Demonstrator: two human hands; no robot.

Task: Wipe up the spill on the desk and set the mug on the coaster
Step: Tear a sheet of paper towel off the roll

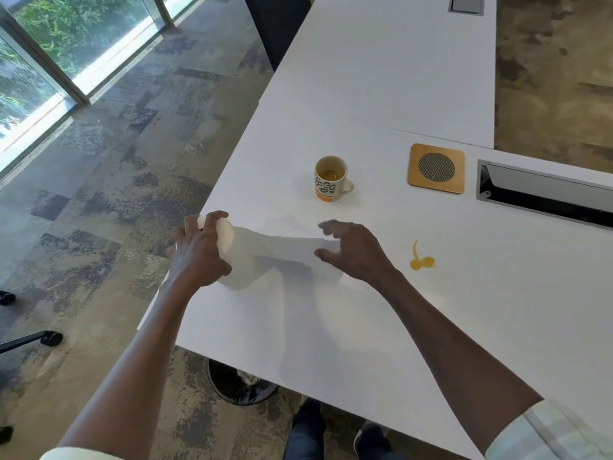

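Note:
A white paper towel roll (243,263) lies on the white desk (365,327) near its left edge. My left hand (199,250) grips the roll's end. My right hand (348,252) pinches the loose sheet (292,247) pulled out from the roll, stretched between both hands. An orange spill (420,260) sits on the desk just right of my right hand. A cream and orange mug (330,178) with orange liquid inside stands upright behind my hands. The square wooden coaster (436,168) with a round mesh centre lies right of the mug, apart from it.
A metal cable tray (544,197) is sunk into the desk at the right, and another cable hatch (466,3) lies far back. A black bin (240,383) stands under the desk's front edge by my shoes. A chair base (30,340) is on the carpet at left.

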